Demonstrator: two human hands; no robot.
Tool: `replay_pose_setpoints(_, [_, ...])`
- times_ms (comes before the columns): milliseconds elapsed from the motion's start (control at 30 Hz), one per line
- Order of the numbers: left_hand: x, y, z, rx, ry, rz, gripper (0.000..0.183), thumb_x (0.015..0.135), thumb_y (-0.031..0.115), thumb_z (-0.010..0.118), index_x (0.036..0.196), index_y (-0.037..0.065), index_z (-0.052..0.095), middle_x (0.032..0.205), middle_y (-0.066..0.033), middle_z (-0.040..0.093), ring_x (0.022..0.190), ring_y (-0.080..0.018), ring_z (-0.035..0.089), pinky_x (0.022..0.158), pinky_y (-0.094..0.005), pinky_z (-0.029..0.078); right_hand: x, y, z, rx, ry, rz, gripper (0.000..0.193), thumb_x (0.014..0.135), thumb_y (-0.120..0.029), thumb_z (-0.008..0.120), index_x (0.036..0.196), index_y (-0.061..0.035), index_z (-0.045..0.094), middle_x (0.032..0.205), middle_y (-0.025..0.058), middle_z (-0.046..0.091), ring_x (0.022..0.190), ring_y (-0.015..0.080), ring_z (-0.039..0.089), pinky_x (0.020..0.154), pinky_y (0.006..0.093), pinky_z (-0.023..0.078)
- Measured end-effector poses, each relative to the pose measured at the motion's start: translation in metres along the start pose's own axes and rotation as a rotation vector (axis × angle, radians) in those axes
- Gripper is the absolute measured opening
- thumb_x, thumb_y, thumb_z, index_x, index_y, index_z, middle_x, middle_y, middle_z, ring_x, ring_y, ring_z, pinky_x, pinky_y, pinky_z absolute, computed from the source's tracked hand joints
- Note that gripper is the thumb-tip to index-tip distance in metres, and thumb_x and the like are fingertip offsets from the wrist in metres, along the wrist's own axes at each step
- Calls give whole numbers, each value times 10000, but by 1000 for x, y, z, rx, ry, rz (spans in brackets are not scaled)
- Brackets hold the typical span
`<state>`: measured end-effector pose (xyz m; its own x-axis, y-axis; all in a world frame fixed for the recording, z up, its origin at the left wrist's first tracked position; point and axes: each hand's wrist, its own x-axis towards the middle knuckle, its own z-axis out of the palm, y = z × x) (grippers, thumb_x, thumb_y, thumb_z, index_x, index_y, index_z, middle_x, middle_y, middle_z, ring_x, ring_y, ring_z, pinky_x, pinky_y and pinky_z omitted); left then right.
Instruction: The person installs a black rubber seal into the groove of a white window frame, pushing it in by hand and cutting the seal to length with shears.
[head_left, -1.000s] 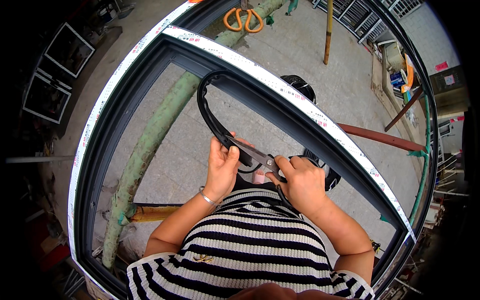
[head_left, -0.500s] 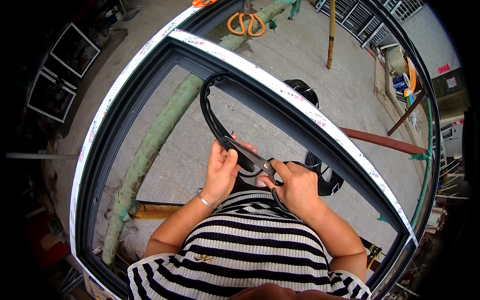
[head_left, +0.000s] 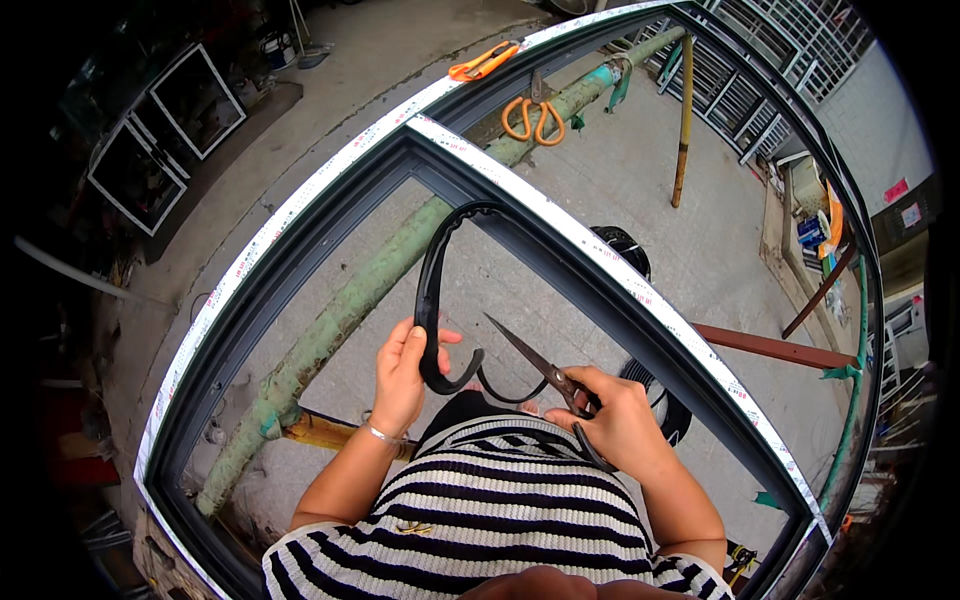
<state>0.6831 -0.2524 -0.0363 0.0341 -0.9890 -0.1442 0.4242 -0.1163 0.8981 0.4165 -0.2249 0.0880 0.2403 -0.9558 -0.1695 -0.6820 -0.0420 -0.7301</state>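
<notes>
My left hand [head_left: 402, 375] is closed on a black rubber seal strip [head_left: 430, 290], thumb on the near side and some fingers stretched behind it. From the corner of a dark window frame [head_left: 352, 135] the strip loops down, and its lower end curls up below my hand. In my right hand [head_left: 622, 412] is a pair of dark scissors [head_left: 535, 358], blades together and pointing up and left, apart from the strip. A thin black strip [head_left: 512, 398] curves between the strip's end and the scissors; where it leads is hidden.
Green pipes [head_left: 330, 310] pass beneath the frame. Orange-handled scissors [head_left: 533, 120] and an orange utility knife [head_left: 485, 62] rest at its far side. Black coils [head_left: 660, 395] lie on the floor to the right, near a red-brown bar [head_left: 775, 345]. Smaller frames [head_left: 140, 170] stand far left.
The scissors have moved away from the strip, down and to the right, and their blades have come together. My left hand has lowered slightly leftward with the strip. The view has shifted.
</notes>
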Motion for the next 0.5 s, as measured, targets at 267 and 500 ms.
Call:
replay_pose_setpoints(267, [5, 43, -15, 252, -66, 50, 252, 1085, 139, 513, 1246, -35, 598, 999, -102, 737, 695, -67, 591, 630, -232, 495, 26, -74, -125, -79, 64, -221, 518, 849, -33, 777, 1344, -47, 622, 915, 130, 645, 800, 229, 635, 752, 339, 525])
replay_pose_setpoints(500, [8, 42, -20, 289, -71, 42, 239, 1083, 147, 527, 1221, -31, 607, 977, -97, 734, 692, -83, 624, 641, -244, 522, 170, -32, -180, -255, 363, -89, 476, 904, -165, 739, 1342, -25, 617, 931, 191, 703, 813, 278, 689, 757, 402, 543])
